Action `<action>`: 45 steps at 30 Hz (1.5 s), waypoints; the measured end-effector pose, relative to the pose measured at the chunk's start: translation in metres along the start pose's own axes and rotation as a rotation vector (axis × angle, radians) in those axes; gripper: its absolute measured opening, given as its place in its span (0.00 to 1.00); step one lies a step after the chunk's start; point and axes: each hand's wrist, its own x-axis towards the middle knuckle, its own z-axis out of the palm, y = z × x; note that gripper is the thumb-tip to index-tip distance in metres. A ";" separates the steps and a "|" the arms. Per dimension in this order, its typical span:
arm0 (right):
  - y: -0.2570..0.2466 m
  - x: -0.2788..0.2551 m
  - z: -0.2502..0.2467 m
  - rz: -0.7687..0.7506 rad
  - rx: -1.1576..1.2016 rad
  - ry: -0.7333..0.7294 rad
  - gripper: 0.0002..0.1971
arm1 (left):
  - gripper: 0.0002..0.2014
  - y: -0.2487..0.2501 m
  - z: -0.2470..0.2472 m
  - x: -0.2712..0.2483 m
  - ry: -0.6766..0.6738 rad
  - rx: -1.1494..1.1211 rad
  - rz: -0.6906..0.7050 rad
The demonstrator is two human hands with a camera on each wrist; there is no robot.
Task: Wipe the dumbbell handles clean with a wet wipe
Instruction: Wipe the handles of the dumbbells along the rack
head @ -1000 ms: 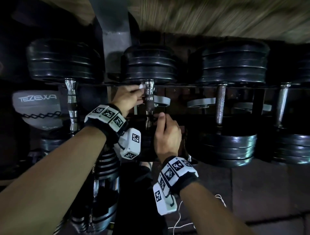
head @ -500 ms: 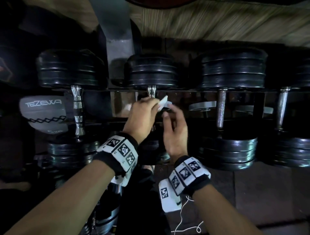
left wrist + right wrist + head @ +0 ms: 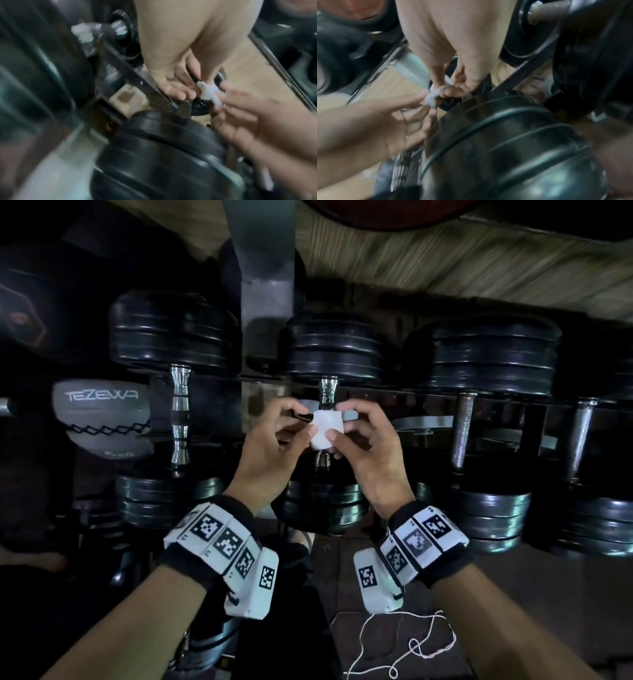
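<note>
Two hands held a wet wipe (image 3: 326, 429) at frame centre.
Left hand (image 3: 270, 446) and right hand (image 3: 370, 450) each pinched an edge, seemingly refolding it before the chrome dumbbell handle (image 3: 327, 392) behind.

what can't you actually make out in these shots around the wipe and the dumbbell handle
- Middle of the dumbbell handle: head view, hidden behind the wet wipe pinched by the left hand and right hand.
- Whether the wipe touches the handle: cannot tell in any view.
- Dirt on the wipe: wrist views too blurred.
- Weight marking on the grey ball: head view, too small.
</note>
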 end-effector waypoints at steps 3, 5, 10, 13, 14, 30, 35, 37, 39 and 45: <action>-0.001 -0.005 0.002 0.004 -0.007 -0.017 0.13 | 0.08 0.002 0.000 -0.005 -0.015 0.102 0.111; -0.001 -0.008 0.002 0.049 -0.026 -0.029 0.16 | 0.11 0.000 0.000 -0.007 -0.044 0.142 0.143; -0.003 -0.013 -0.001 0.080 -0.100 -0.064 0.20 | 0.14 -0.005 -0.004 -0.003 -0.080 0.323 0.194; -0.007 -0.014 -0.004 0.108 -0.184 -0.086 0.14 | 0.08 -0.005 -0.008 -0.001 -0.131 0.441 0.245; -0.008 -0.013 -0.005 0.119 -0.238 -0.111 0.12 | 0.07 -0.006 -0.010 0.000 -0.140 0.463 0.240; 0.037 0.088 -0.018 0.149 -0.618 0.007 0.11 | 0.14 -0.046 -0.098 -0.023 0.154 1.189 0.110; 0.035 0.084 -0.016 0.065 -0.553 -0.074 0.09 | 0.15 -0.042 -0.089 -0.022 0.182 1.203 0.115; 0.040 0.063 -0.022 0.074 -0.543 -0.109 0.11 | 0.15 -0.043 -0.090 -0.023 0.192 1.207 0.118; 0.047 0.050 -0.023 0.054 -0.540 -0.138 0.12 | 0.15 -0.043 -0.089 -0.023 0.186 1.215 0.125; 0.050 0.068 -0.012 0.102 -0.567 -0.068 0.12 | 0.14 -0.043 -0.088 -0.023 0.215 1.188 0.130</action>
